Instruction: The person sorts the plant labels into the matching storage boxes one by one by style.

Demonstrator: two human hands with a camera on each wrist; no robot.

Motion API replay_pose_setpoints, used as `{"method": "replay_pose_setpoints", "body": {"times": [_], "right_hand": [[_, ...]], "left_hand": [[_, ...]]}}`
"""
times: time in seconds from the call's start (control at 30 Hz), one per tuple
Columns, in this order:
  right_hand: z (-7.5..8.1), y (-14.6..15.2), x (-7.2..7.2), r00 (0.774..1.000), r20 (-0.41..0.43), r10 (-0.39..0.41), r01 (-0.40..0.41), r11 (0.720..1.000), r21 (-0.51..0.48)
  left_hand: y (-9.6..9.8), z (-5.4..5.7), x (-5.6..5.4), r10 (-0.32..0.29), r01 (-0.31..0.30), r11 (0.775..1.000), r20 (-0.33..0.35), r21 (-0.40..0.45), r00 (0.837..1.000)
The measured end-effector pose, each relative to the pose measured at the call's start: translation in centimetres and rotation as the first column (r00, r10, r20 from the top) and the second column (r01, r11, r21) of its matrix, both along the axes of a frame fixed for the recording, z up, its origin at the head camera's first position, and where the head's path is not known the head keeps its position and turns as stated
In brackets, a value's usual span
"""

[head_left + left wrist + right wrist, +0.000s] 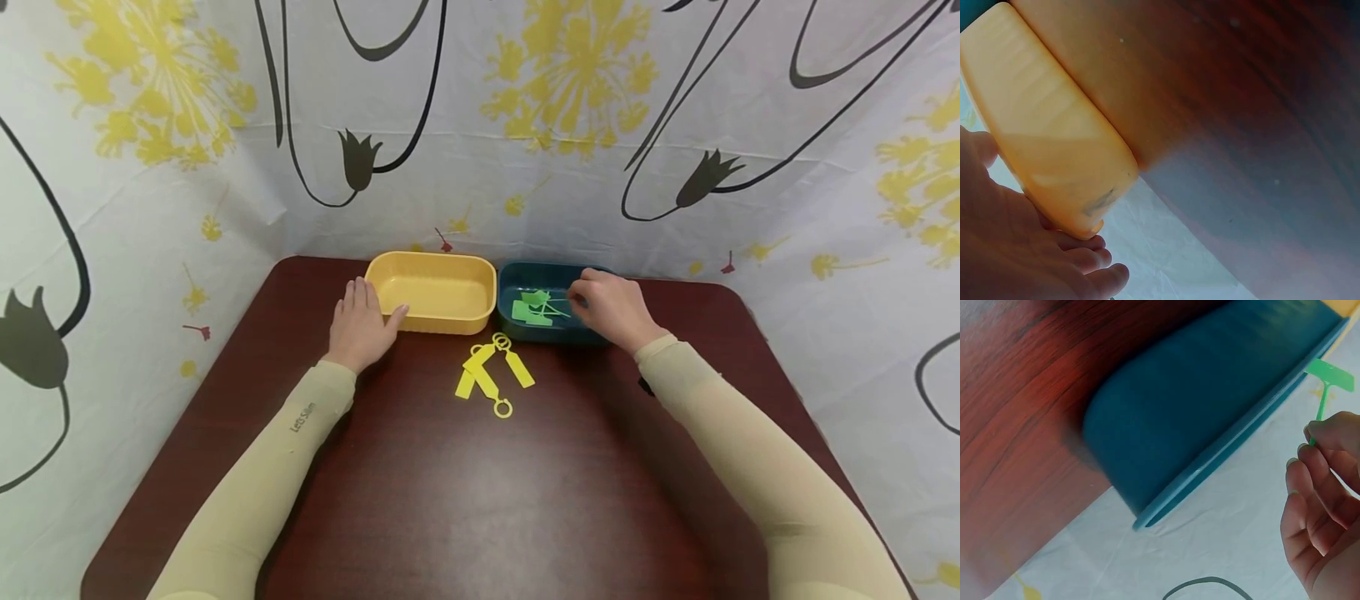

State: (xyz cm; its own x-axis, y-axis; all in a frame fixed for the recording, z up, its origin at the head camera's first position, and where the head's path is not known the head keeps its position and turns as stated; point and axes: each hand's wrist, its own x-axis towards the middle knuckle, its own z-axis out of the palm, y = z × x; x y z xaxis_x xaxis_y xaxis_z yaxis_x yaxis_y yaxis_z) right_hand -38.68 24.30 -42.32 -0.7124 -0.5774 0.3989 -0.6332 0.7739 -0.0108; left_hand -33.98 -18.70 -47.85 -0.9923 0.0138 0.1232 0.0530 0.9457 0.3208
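Note:
My right hand (pixel 613 307) hangs over the right side of the dark teal bin (pixel 551 333), thumb and fingertips pinching the thin stem of a green T-shaped plant label (pixel 1333 376). Inside that bin lie several more green plant labels (pixel 531 313), their stems crossing toward the hand. At the left end of the yellow bin (pixel 438 323) my left hand (pixel 362 327) rests on the rim, fingers straight and thumb spread along the front edge. In the left wrist view its fingers (pixel 1082 256) lie against the bin's corner.
Several yellow ring tags (pixel 483 379) lie in a loose pile in front of the bins, which stand side by side at the back of the dark wooden table (pixel 480 500). A patterned white cloth (pixel 480 192) hangs right behind the table's back edge.

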Motion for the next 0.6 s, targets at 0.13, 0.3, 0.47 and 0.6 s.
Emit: {"method": "replay_pose_setpoints", "body": {"times": [0.13,0.3,0.47,0.6], "right_hand": [[-0.5,0.2,-0.7,1.000,0.002,-0.005,0.005,0.999,0.032],[-0.9,0.3,-1.5,1.000,-0.010,0.018,-0.017,0.996,0.085],[-1.3,0.0,-2.2,0.998,-0.053,0.043,-0.035,0.988,0.147],[-1.6,-0.3,-2.6,0.997,-0.046,0.058,-0.050,0.984,0.172]], "left_hand": [[0.0,0.1,0.0,-0.003,0.003,1.000,-0.008,-0.002,1.000],[0.1,0.2,-0.1,-0.003,0.003,1.000,-0.018,-0.001,1.000],[0.1,0.1,-0.1,-0.004,0.004,1.000,-0.001,0.004,1.000],[0.1,0.1,0.1,-0.006,0.005,1.000,0.010,0.007,1.000]]}}
